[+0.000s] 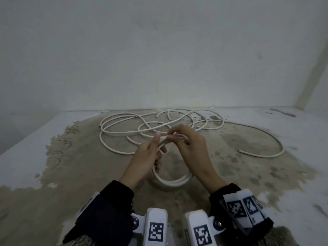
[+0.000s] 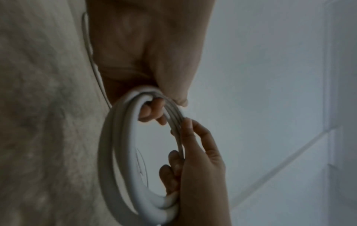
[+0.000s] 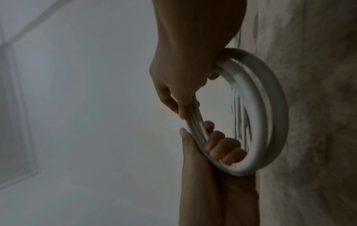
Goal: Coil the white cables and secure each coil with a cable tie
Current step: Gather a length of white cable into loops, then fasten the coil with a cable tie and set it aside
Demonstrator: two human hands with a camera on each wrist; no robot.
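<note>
Both hands, left hand [image 1: 147, 157] and right hand [image 1: 188, 144], are gripping one finished coil [image 1: 173, 181]; no tie showing yet, loose cables [image 1: 159, 125] waiting on the floor [image 1: 71, 166].

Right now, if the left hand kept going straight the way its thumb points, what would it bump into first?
Probably the right hand: the left hand points up and right, and both grip the same coil, fingertips almost touching. Beyond lie loose cables; depth is unclear.

White cables [image 1: 159, 125]; brown-stained floor [image 1: 71, 166]; dark sleeves [image 1: 106, 210].
</note>
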